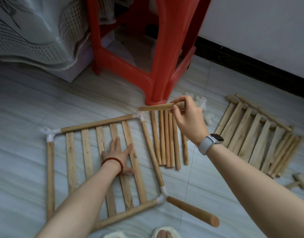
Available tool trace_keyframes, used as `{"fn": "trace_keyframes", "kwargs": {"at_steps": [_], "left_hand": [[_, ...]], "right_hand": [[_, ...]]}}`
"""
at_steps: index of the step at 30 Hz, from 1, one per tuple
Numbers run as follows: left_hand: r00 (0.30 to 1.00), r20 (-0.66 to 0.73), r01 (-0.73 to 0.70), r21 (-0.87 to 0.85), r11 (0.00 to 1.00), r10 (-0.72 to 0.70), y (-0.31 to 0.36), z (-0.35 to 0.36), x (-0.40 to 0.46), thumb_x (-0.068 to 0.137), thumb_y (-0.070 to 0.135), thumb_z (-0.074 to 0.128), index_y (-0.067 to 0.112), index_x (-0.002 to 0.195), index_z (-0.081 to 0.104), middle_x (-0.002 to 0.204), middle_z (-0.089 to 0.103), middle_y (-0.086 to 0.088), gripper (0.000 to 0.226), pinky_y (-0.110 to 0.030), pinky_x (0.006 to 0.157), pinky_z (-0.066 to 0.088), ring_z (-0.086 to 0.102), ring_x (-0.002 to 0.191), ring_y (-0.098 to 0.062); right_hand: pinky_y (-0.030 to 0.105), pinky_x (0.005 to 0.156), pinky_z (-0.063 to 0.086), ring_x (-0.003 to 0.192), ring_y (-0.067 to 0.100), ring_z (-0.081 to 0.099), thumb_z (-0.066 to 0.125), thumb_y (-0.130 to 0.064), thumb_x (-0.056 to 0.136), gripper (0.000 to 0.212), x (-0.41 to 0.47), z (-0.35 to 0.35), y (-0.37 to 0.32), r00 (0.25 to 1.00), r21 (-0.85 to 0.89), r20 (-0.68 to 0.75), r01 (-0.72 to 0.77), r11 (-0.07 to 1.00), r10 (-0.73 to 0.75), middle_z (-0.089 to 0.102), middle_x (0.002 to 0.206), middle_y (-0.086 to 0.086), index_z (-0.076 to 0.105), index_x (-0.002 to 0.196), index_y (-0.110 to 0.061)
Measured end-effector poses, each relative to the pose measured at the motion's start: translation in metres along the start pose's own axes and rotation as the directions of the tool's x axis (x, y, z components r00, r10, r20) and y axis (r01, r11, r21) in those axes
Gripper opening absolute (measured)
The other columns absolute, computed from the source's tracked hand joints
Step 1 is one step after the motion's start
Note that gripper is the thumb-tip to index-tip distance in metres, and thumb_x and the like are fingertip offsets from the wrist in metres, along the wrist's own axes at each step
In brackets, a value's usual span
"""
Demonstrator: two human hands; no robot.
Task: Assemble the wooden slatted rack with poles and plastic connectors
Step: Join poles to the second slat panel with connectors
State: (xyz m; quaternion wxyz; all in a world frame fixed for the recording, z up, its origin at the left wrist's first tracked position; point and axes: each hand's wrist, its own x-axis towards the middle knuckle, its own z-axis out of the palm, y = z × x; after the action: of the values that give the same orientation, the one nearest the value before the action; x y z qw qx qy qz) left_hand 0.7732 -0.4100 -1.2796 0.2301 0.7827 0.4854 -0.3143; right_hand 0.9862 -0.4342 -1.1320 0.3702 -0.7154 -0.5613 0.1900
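A square slatted wooden panel (71,157) lies flat on the floor, framed by poles joined with white plastic corner connectors (138,115). My left hand (117,155) presses flat on its slats. A pole (192,211) stands up out of the near right connector (162,198) toward the camera. My right hand (187,115) grips one end of another wooden pole (156,107), held level just above the far right corner connector. Several loose poles (166,140) lie side by side right of the panel.
A red plastic stool (147,48) stands just behind the panel. More slatted panels (255,136) are stacked at the right, with a small wooden mallet (298,182) near them. Loose white connectors (203,103) lie behind my right hand. A white basket (36,31) is far left.
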Motion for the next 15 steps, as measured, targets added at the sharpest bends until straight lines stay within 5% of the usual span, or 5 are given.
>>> {"fn": "trace_keyframes", "kwargs": {"at_steps": [5, 9, 15], "left_hand": [[0.999, 0.025, -0.024, 0.032, 0.999, 0.024, -0.002, -0.009, 0.003, 0.076, 0.068, 0.054, 0.042, 0.146, -0.001, 0.154, -0.020, -0.013, 0.093, -0.050, 0.107, 0.028, -0.008, 0.143, -0.032], [0.998, 0.017, -0.054, 0.053, 0.997, 0.053, -0.003, -0.018, 0.007, 0.079, 0.067, 0.050, 0.040, 0.147, 0.006, 0.155, -0.014, -0.014, 0.085, -0.054, 0.112, 0.015, -0.010, 0.142, -0.032], [0.999, -0.049, -0.014, -0.001, 1.000, 0.014, -0.019, -0.011, 0.021, 0.072, 0.069, 0.058, 0.036, 0.144, -0.019, 0.147, -0.036, -0.014, 0.110, -0.048, 0.114, -0.005, -0.022, 0.139, -0.036]], "right_hand": [[0.046, 0.072, 0.052, 0.081, 0.022, 0.064, 0.048, -0.014, 0.094, 0.019, 0.037, 0.004, -0.028, 0.988, -0.144, 0.099, 0.136, 0.980, -0.122, 0.065, 0.093, 0.003, 0.044, 0.112, -0.008], [0.048, 0.086, 0.047, 0.095, 0.030, 0.063, 0.045, -0.010, 0.096, 0.014, 0.072, 0.024, -0.049, 0.990, 0.010, 0.127, 0.065, 0.998, -0.066, 0.068, 0.098, 0.014, 0.046, 0.108, -0.004], [0.048, 0.086, 0.047, 0.093, 0.033, 0.063, 0.038, -0.009, 0.095, 0.016, 0.101, 0.049, -0.056, 0.973, -0.029, 0.209, 0.103, 0.994, -0.094, 0.068, 0.097, 0.006, 0.048, 0.108, -0.008]]}}
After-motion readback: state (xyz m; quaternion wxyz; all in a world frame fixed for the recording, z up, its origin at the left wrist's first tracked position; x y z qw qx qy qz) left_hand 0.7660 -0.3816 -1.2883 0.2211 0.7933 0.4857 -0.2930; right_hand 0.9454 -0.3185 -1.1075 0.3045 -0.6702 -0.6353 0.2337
